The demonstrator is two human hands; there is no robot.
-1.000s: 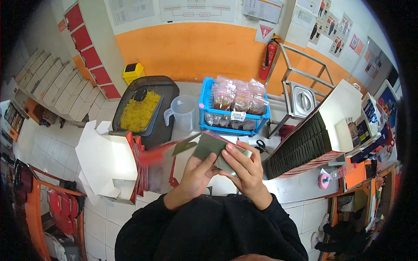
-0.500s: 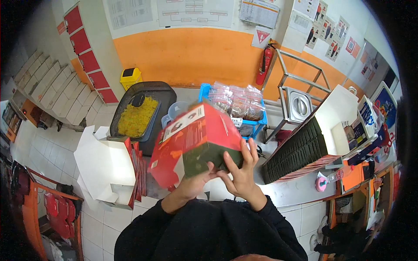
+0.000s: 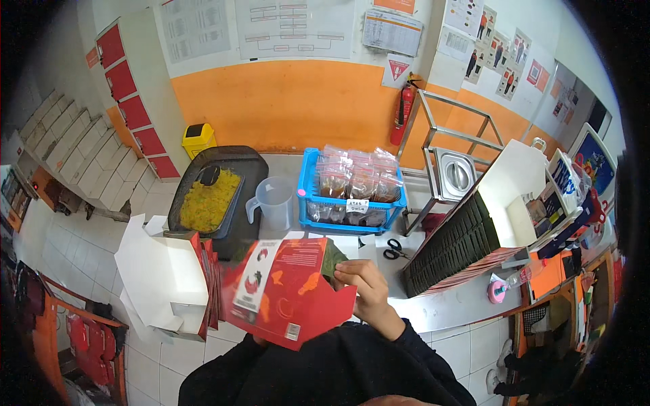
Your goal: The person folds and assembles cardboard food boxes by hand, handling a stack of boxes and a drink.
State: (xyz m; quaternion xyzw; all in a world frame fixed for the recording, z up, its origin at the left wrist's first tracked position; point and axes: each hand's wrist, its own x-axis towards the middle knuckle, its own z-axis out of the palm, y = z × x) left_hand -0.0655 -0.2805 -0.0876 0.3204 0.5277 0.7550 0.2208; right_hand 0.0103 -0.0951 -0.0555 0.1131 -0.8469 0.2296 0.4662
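Right hand (image 3: 365, 291) grips a red carton (image 3: 288, 294) above the counter (image 3: 447, 308); the carton hides the left hand, its grasp impossible to judge.

You're holding a red cardboard box (image 3: 288, 291) up in front of your chest, above the near edge of the counter. It's a printed carton with a white panel along its left side and orange markings on the red face. It sits tilted, its broad face turned toward you, one lower corner pointing down and a flap edge jutting right.
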